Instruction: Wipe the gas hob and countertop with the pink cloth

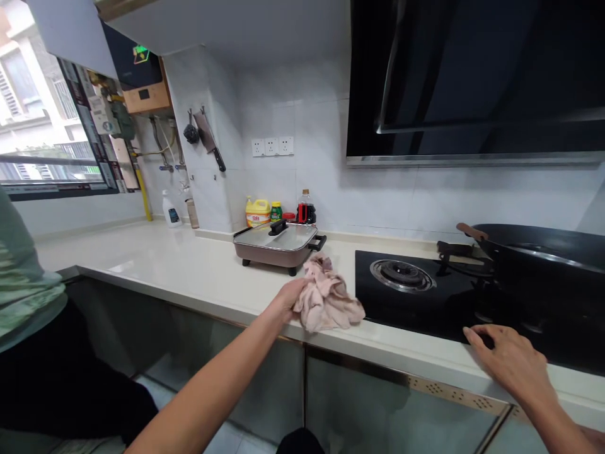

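Left hand (288,296) fingers clenched on crumpled pink cloth (326,296) on white stone worktop (198,271); right hand (508,359) fingers released, flat on black glass hob (425,302) edge.

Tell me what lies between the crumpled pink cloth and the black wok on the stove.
In the head view, the bare left gas burner on the black glass hob lies between the crumpled pink cloth and the black wok.

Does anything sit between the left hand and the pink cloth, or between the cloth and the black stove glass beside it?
No. The left hand already grips the pink cloth on the counter edge. The cloth's right end reaches the stove glass, with nothing visible between them.
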The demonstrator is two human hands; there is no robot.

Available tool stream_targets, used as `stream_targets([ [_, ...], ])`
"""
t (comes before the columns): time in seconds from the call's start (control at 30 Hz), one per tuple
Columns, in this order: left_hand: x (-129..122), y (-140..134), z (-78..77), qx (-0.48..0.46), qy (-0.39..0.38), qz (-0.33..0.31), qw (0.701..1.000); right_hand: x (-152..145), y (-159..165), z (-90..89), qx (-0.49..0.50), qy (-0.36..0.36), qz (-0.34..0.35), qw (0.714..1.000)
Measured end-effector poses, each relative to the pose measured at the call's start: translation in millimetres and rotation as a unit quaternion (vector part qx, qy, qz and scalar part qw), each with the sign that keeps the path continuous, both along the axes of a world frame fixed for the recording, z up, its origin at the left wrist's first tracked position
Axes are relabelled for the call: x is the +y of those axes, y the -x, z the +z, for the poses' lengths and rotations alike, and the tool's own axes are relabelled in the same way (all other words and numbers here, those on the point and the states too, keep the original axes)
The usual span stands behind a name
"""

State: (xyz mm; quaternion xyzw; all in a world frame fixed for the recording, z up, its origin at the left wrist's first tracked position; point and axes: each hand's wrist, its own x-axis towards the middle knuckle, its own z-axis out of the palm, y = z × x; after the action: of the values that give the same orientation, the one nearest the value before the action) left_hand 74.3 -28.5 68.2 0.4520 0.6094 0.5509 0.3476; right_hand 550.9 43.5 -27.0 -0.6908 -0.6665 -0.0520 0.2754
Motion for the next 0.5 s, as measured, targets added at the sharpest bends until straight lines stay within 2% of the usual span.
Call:
stream_targets([
  [0.13, -3.2, 36.1, -1.9, 0.114, -0.031, 0.119, 0.986, -1.7, 2.7, -0.2, -0.007, -0.008, 0.000, 1.000],
  [0.2, -8.8, 39.3, 1.5, 0.175, -0.060, 0.129, 0.974, -1.6, 3.3, -1.3, -0.012, -0.017, -0.002, 1.000],
  [0.27, -11.5, 30.3, 5.0, 0.222, -0.084, 0.098, 0.967, -1.1, 3.4, -2.2, -0.014, -0.022, -0.003, 1.000],
  [0.33, -9.4, 13.8, 6.9, 0.325, -0.066, 0.019, 0.943, -0.9, 3.3, -2.4, -0.013, -0.021, -0.004, 1.000],
  [0.37, -6.4, 4.9, 7.1, 0.386, -0.042, -0.027, 0.921, -1.0, 3.2, -2.3, -0.013, -0.017, -0.003, 1.000],
  [0.43, 2.9, -11.1, 6.2, 0.500, 0.012, -0.107, 0.859, -1.6, 3.5, -1.7, -0.016, -0.010, -0.001, 1.000],
  [0.47, 9.1, -17.3, 5.3, 0.539, 0.033, -0.134, 0.831, -2.0, 3.9, -1.4, -0.018, -0.010, -0.002, 1.000],
  [0.5, 16.2, -22.1, 4.1, 0.559, 0.045, -0.150, 0.815, -2.5, 4.4, -1.1, -0.021, -0.011, -0.002, 1.000],
])
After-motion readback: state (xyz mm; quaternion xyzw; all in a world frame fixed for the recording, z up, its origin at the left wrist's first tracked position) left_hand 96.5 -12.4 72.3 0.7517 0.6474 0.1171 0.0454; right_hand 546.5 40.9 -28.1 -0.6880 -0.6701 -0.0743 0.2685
